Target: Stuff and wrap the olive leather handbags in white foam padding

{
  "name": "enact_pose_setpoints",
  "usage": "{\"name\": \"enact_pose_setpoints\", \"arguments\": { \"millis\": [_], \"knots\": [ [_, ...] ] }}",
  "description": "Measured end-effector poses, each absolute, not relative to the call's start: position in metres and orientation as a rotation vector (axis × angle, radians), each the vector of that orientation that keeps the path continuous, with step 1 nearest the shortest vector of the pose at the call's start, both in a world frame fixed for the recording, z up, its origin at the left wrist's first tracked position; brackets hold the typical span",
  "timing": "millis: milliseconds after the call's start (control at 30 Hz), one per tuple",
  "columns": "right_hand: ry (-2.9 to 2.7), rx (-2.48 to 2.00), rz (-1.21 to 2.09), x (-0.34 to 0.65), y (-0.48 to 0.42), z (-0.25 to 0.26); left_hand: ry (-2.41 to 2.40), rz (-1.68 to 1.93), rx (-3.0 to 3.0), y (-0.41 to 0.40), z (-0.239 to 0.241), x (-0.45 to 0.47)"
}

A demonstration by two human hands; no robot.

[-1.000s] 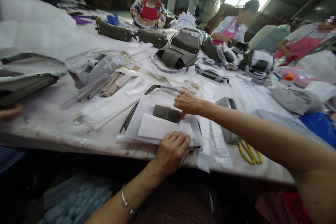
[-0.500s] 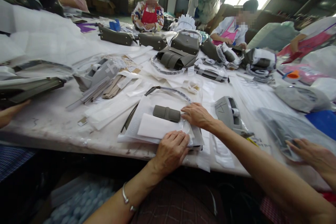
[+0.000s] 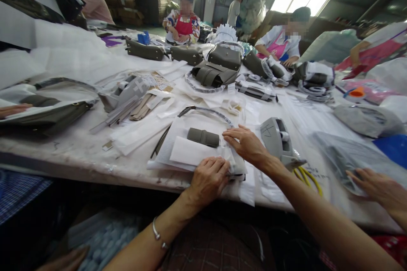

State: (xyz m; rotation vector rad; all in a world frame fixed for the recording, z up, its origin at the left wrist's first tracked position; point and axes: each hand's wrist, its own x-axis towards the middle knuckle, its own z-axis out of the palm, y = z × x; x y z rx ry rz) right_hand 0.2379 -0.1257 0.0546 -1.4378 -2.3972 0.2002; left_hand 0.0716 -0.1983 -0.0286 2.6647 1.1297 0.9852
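Note:
My left hand [image 3: 208, 180] lies near the table's front edge, fingers curled down on the near edge of a white paper sheet [image 3: 190, 152]. My right hand [image 3: 246, 144] rests flat beside it, fingers spread on the crinkled clear wrap at the sheet's right end. A small olive-grey leather piece [image 3: 203, 136] lies on top of the white sheets, just left of my right fingertips. Both hands press on the stack and neither lifts anything.
A grey tape dispenser [image 3: 280, 142] stands right of my right hand, with yellow-handled scissors [image 3: 307, 177] by it. A co-worker's hand [image 3: 378, 186] rests on a plastic bag at far right. Olive bags [image 3: 219, 65] and straps crowd the table's middle. Other people sit across.
My right hand has slid down and right from the leather piece to the sheet's right end. A co-worker's hand came in at far right. My left hand stayed put.

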Motion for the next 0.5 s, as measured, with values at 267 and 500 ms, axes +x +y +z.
{"name": "enact_pose_setpoints", "arguments": {
  "millis": [267, 500],
  "knots": [
    [-2.395, -1.126, 0.233, 0.213, -0.204, 0.007, 1.003, 1.003, 2.879, -0.201, -0.024, 0.053],
    [-2.523, -1.104, -0.065, 0.216, -0.199, -0.005, 1.471, 0.773, 2.815, -0.180, 0.014, -0.059]
  ]
}}
